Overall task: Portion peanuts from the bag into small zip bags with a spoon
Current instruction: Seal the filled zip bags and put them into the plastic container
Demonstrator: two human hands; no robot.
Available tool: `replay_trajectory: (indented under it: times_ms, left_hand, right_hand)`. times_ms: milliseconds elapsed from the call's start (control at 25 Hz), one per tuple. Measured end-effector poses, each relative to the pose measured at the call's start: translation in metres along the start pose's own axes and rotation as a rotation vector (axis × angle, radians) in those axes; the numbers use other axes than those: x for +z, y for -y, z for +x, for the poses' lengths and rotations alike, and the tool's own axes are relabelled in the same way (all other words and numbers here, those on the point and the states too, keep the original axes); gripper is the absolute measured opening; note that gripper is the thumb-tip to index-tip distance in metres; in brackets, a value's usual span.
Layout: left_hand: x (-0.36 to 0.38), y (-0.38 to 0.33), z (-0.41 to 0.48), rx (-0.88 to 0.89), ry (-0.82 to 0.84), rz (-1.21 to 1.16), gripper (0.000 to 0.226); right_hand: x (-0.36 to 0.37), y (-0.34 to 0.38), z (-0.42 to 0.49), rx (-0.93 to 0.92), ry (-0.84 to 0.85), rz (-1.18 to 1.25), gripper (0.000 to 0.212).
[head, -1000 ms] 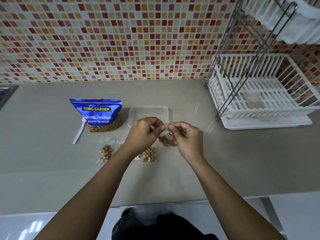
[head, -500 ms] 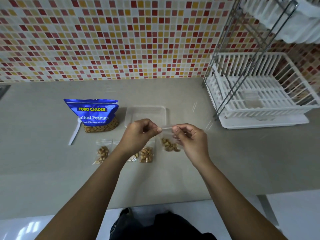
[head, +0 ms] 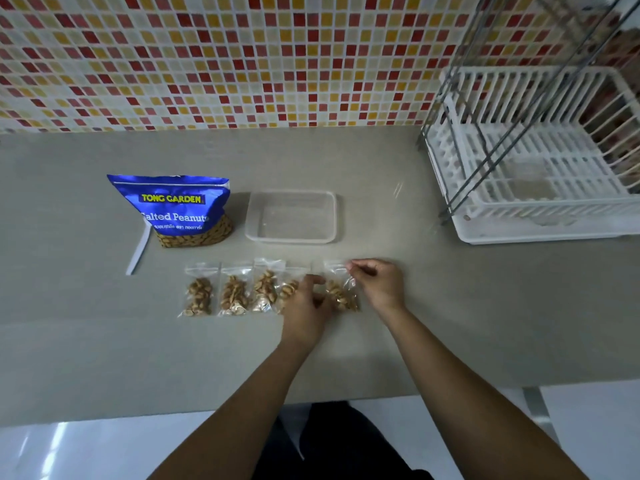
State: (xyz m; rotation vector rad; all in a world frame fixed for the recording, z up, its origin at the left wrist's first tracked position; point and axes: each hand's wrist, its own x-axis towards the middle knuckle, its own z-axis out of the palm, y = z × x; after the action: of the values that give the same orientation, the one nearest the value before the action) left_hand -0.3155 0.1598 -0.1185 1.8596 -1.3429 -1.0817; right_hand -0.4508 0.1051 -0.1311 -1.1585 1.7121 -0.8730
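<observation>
Head view. The right hand [head: 379, 289] pinches the top corner of the last zip bag [head: 341, 296], lying between both hands' fingers. The left hand [head: 304, 308] curls beside it; grip indeterminate. The peanut bag [head: 183, 209] stands beyond left fingers.

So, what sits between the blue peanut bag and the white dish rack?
Head view: a clear plastic container close beside the bag; past it, counter up to the rack.
</observation>
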Motion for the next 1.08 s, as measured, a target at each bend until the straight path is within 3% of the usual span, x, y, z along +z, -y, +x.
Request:
replay_trajectory:
  times_ms: [240,360,440,560,720,840,920,1000,1080]
  left_hand:
    - [0.006,-0.003,0.0,0.274,-0.095,0.39,0.016]
    - [-0.016,0.003,0.01,0.312,-0.165,0.397,0.015]
    - [-0.036,0.011,0.022,0.288,-0.215,0.427,0.012]
    - [-0.05,0.023,0.03,0.316,-0.181,0.517,0.014]
    - [-0.048,0.04,0.029,0.322,-0.103,0.585,0.012]
    - [-0.051,0.04,0.03,0.231,-0.081,0.495,0.021]
    - [-0.055,0.035,0.03,0.226,-0.105,0.384,0.034]
    - [-0.062,0.032,0.029,0.227,-0.093,0.238,0.04]
    - [-0.073,0.024,0.027,0.166,-0.019,0.023,0.031]
  right_hand:
    - [0.008,0.0,0.009,-0.09,-0.023,-0.41,0.028]
    - [0.012,0.01,0.005,-0.305,-0.092,-0.524,0.028]
    - [0.026,0.015,0.002,-0.473,0.043,-0.525,0.025]
    - [0.057,0.018,0.001,-0.402,0.248,-0.667,0.034]
    - [0.068,0.021,0.002,-0.326,0.186,-0.794,0.022]
    - [0.059,0.019,-0.002,-0.455,0.148,-0.739,0.01]
    - [0.051,0.018,-0.009,-0.487,0.206,-0.571,0.005]
    - [0.045,0.022,-0.022,-0.39,0.257,-0.313,0.004]
    - [0.041,0.031,-0.035,-0.261,0.234,-0.034,0.011]
